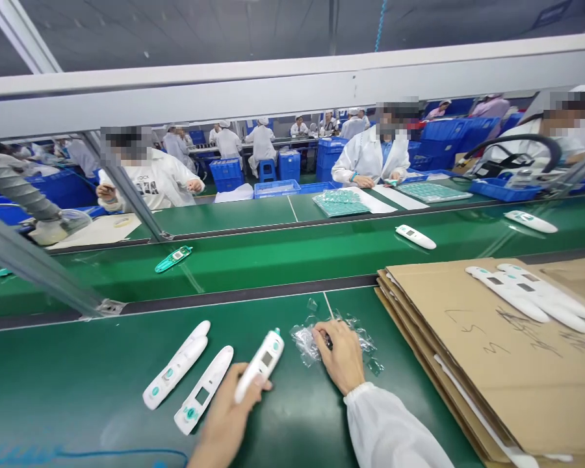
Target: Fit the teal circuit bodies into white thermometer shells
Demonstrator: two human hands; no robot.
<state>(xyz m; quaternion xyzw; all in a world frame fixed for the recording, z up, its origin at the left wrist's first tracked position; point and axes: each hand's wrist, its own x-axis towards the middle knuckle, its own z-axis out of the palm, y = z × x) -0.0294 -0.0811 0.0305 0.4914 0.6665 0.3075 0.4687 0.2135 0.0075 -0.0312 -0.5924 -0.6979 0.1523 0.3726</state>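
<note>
My left hand [229, 406] is closed around a white handheld thermometer [260, 365] with a small grey screen, a green button and a green tip that points up and away. To its left, white plastic casings [175, 374] lie on the green bench, and another casing [203, 390] with an open window and a green part rests beside the hand. My right hand [341, 354] is down on a loose pile of small clear plastic films [306, 342]. Its fingers are curled together near a small dark spot; what they pinch is hidden.
Stacked cardboard sheets [448, 338] on the right carry white thermometers [531, 296]. Beyond a dark rail, a green conveyor [273, 260] holds a green circuit part [173, 259] and white thermometers [416, 236]. Metal posts [43, 260] stand at left. Co-workers sit opposite.
</note>
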